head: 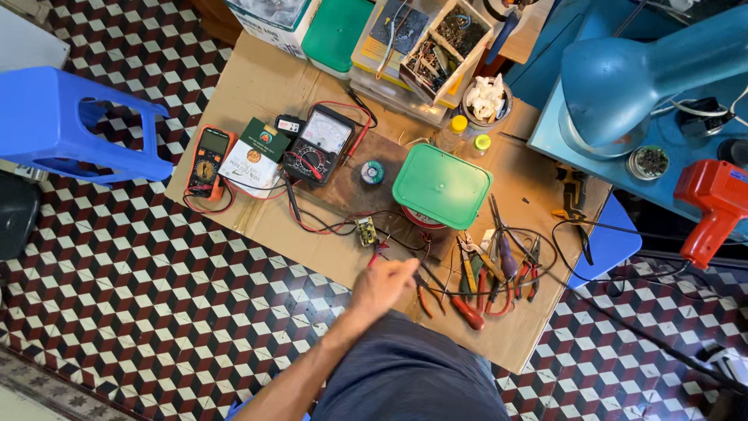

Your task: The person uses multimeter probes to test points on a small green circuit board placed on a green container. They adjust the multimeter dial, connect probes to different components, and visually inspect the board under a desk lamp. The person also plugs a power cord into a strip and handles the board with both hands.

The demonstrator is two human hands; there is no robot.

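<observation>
The left hand (382, 284) is reaching over the cardboard sheet (265, 93) with fingers curled together, though whether they are pinching anything is too blurred to tell; the right hand is not showing. Going left to right, a blue stool (70, 125) is standing on the tiled floor, an orange meter (209, 162) and a black meter (318, 144) are lying on the cardboard, a small circuit board (365, 231) is sitting just beyond the fingertips, then a green lid (442, 187), and pliers (475, 281) are lying beside the hand
</observation>
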